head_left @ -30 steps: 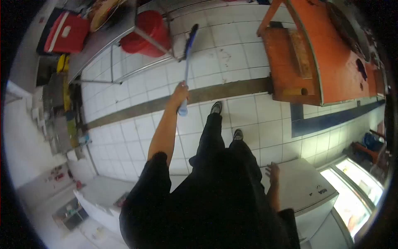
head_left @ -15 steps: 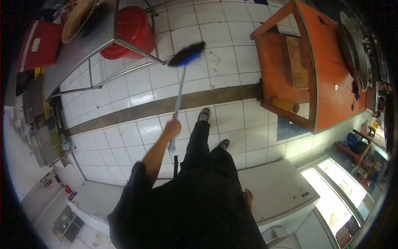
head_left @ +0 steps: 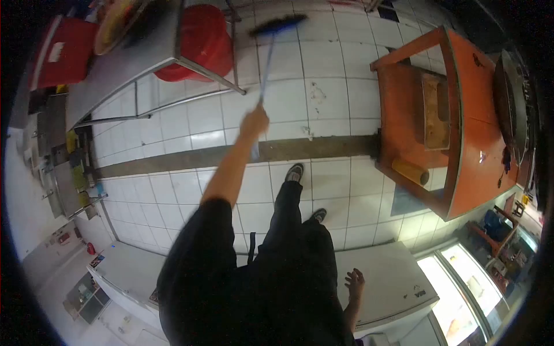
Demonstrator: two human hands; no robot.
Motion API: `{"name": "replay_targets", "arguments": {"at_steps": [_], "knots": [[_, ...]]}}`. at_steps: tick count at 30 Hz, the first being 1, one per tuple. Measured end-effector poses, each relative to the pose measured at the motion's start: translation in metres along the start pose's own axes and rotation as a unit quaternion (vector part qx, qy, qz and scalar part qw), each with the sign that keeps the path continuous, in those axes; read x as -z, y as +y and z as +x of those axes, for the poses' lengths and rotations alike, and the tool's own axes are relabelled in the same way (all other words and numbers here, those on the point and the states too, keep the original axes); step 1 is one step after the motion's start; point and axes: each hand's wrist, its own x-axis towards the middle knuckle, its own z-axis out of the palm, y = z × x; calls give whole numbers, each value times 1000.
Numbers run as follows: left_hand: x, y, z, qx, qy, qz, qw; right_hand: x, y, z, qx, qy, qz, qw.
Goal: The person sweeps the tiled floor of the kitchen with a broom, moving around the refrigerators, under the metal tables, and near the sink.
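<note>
My left hand (head_left: 254, 123) is closed around the handle of a broom (head_left: 268, 66), with that arm stretched forward. The broom's head (head_left: 278, 25) has dark bristles and a blue base, and lies out on the white tiled floor (head_left: 283, 104) beyond the table leg. Small bits of debris (head_left: 317, 95) are scattered on the tiles to the right of the handle. Down by my side, my right hand (head_left: 355, 281) hangs with its fingers loosely spread and nothing in them.
A steel table (head_left: 124, 75) stands at left, with a red tub (head_left: 210, 40) under it. At right is an orange wooden stand (head_left: 479, 124) bearing a large pan (head_left: 508, 104). A dull strip (head_left: 190, 161) crosses the floor. White cabinets (head_left: 386, 282) are behind me.
My left hand has pushed the broom forward, away from my body, and its head is farther off. My right hand has come out more into view at my side.
</note>
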Motion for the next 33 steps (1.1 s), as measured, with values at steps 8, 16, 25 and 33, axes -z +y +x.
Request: {"name": "replay_targets", "arguments": {"at_steps": [8,16,25,33], "knots": [[-79,-96,184,59,-68,-70,993,22,77,-22,-129,51,-15,990],[40,-4,-109,217,-106,-357,902,0,74,-11,-95,-26,45,994],[53,-3,-99,80,4,-95,992,-17,30,0,-54,-22,20,998],[-108,-161,219,30,-43,13,999,-7,98,-34,-135,49,-11,990]]}}
